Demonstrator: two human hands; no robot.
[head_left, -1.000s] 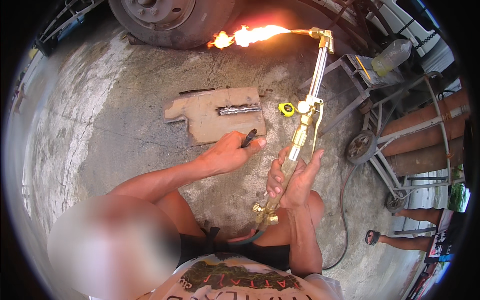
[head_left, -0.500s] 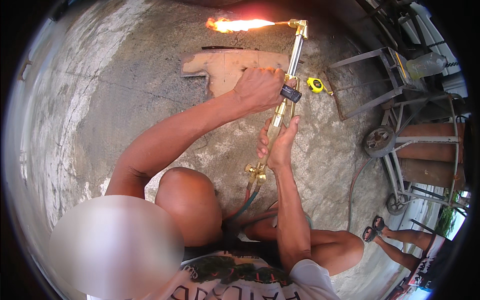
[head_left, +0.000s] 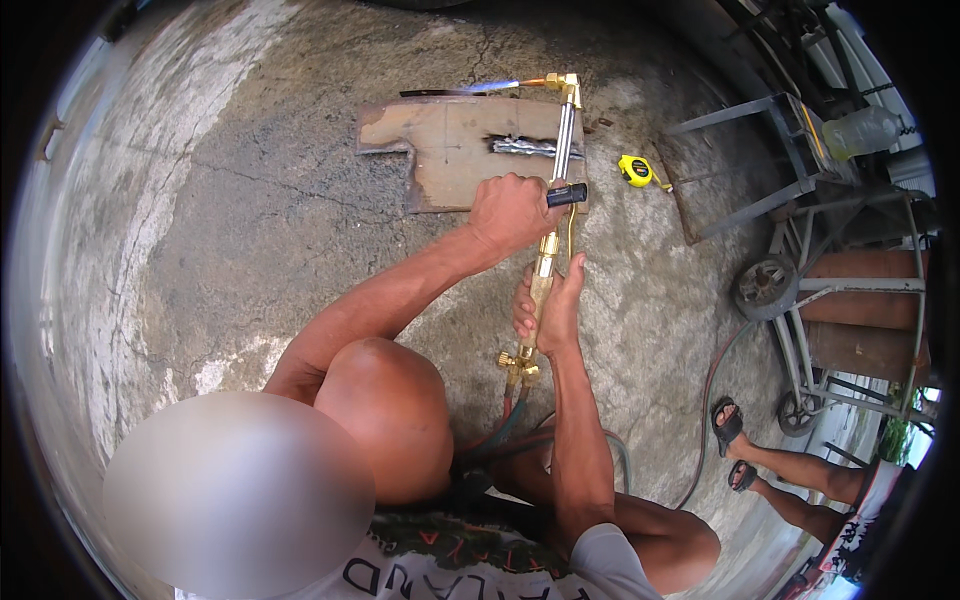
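My right hand (head_left: 552,308) is wrapped round the brass handle of a cutting torch (head_left: 545,262), below its lever. The torch points away from me, and a thin blue flame (head_left: 490,87) runs leftward from its copper tip. My left hand (head_left: 512,212) is closed on a small black cylinder (head_left: 567,195), which lies across the torch's tubes. Whether its fingers also grip the torch is hidden. Just beyond lies a flat, notched steel plate (head_left: 440,165) with a rough, silvery slot burnt in it. Brass valves (head_left: 518,367) sit at the torch's rear end, where the hoses join.
A yellow tape measure (head_left: 636,171) lies right of the plate. A metal frame stand (head_left: 745,115) and a wheeled cylinder cart (head_left: 770,287) stand at the right. Hoses (head_left: 697,440) trail over the concrete. Another person's sandalled feet (head_left: 733,440) are at lower right.
The large orange flame has become a narrow blue one. Both hands and the torch have shifted slightly left and nearer me, exposing the plate's slot. The other person's feet have moved.
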